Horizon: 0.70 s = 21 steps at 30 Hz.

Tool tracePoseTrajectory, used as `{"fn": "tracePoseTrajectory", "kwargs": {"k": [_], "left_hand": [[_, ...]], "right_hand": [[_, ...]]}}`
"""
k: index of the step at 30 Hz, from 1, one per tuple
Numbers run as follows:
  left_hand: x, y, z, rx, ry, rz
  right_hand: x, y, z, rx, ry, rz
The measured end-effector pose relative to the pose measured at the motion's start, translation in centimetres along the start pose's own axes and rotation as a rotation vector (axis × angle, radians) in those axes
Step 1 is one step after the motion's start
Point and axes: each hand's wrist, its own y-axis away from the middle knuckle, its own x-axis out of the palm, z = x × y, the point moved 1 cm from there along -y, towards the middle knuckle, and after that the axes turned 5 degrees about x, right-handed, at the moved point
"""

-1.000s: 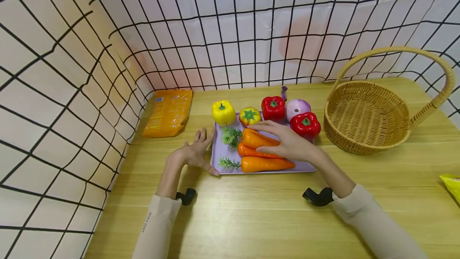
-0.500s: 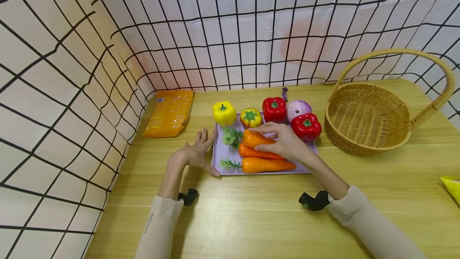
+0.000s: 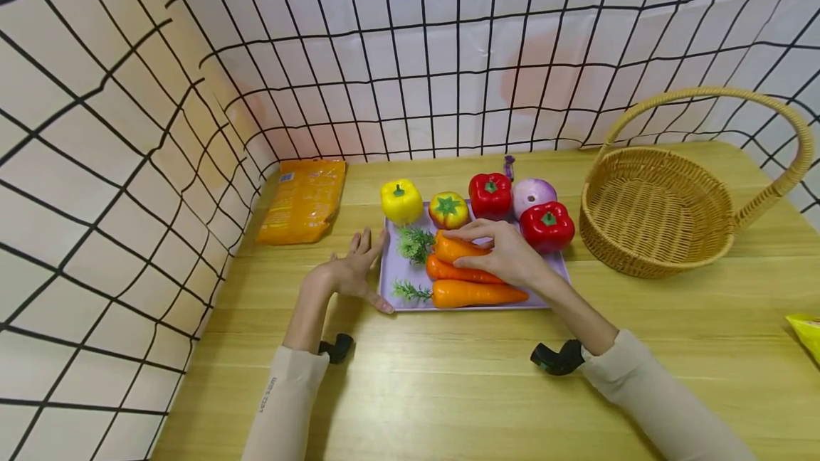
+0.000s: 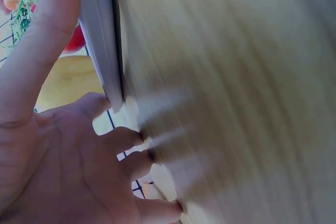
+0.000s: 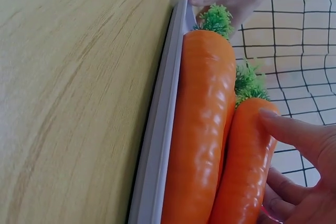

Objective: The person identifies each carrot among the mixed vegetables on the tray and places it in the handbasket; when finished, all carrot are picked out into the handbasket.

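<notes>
Three orange toy carrots with green leafy tops lie on a lavender tray (image 3: 391,272). My right hand (image 3: 517,253) holds the rear carrot (image 3: 452,248), thumb on its near side and fingers over its far side. In the right wrist view the thumb presses the held carrot (image 5: 247,166); the fingertips behind it are partly hidden. Just in front lie the middle carrot (image 3: 442,269) and the front carrot (image 3: 479,294). My left hand (image 3: 349,274) is spread at the tray's left edge, its thumb at the near corner and other fingers towards the table.
Along the tray's back sit a yellow pepper (image 3: 401,203), a yellow-red fruit with a green star top (image 3: 448,210), two red peppers (image 3: 490,194) and a purple round vegetable (image 3: 535,194). A wicker basket (image 3: 592,230) stands right, an orange packet (image 3: 301,201) left. Gridded cloth walls (image 3: 410,55) surround the table.
My right hand's thumb and fingers have drawn in around the rear carrot, and the hand has shifted slightly left. The left hand stays at the tray edge.
</notes>
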Motion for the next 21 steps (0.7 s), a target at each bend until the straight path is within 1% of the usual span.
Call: {"fn": "tracePoseTrajectory", "kwargs": {"k": [11, 17, 21], "left_hand": [[0.02, -0.11, 0.02, 0.001, -0.006, -0.004], [0.04, -0.12, 0.03, 0.006, -0.009, -0.005], [0.02, 0.04, 0.10, 0.009, -0.007, -0.006]], "right_hand": [[-0.02, -0.01, 0.13, -0.006, 0.027, -0.003], [-0.05, -0.03, 0.12, -0.024, 0.023, 0.006], [-0.32, 0.19, 0.59, -0.032, 0.025, 0.011]]}}
